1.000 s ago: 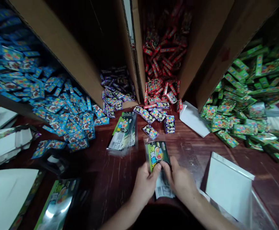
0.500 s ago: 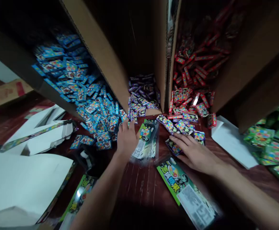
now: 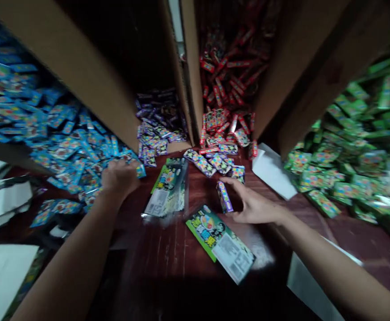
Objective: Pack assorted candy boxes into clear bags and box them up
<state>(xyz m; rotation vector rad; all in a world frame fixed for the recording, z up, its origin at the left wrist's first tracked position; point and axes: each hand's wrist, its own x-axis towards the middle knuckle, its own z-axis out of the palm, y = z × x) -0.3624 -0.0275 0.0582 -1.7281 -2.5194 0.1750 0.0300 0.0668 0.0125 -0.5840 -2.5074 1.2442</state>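
My left hand (image 3: 118, 177) is curled over the edge of the blue packet pile (image 3: 64, 147), fingers closed among the small blue packets; what it grips is hidden. My right hand (image 3: 251, 205) pinches a small purple packet (image 3: 224, 196) upright between thumb and fingers, just in front of a loose cluster of purple packets (image 3: 211, 162). A green-printed clear bag (image 3: 220, 240) lies flat on the dark wood table (image 3: 168, 263) below my right hand. A stack of the same bags (image 3: 166, 189) lies between my hands.
Open cardboard boxes stand at the back: purple packets (image 3: 158, 129) in one, red packets (image 3: 226, 111) in another. A green packet pile (image 3: 352, 156) fills the right. White card sheets lie at right (image 3: 270, 171), lower right (image 3: 309, 285) and left (image 3: 1, 205).
Both hands let go of the green bag, which now lies on the table. My left hand moved left into the blue pile; my right hand lifted one purple packet.
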